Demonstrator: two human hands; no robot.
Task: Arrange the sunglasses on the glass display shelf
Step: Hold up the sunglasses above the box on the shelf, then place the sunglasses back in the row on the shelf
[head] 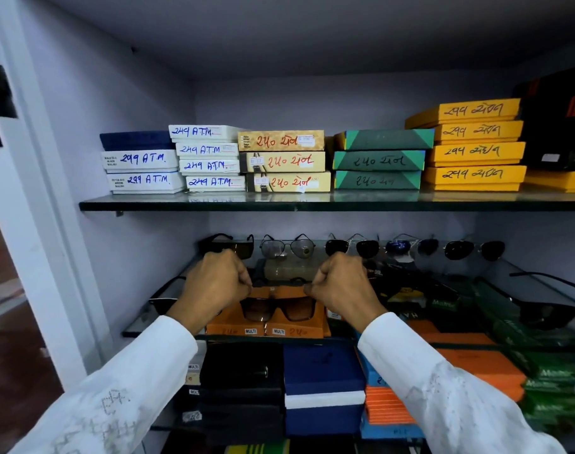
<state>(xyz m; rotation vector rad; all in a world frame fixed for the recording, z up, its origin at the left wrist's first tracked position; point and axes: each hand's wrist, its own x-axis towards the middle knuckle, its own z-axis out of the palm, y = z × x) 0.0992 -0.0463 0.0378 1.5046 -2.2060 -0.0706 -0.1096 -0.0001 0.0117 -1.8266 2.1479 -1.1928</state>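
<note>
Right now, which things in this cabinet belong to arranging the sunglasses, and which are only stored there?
Belong to the job:
- brown-lens sunglasses, held by left hand and right hand
- row of sunglasses at the back
- glass display shelf

Only stored:
- labelled boxes on the upper shelf
- orange boxes seen below the held pair
- dark cases below

Both arms are reaching forward in white sleeves; the left hand (214, 283) and right hand (342, 286) are curling their fingers (243, 283) inward, knuckles up, pinching toward each other.

Glossy glass shelf (312, 204), matt cardboard boxes (476, 152), shiny plastic-framed sunglasses (276, 309), white cloth sleeves (142, 371).
</note>
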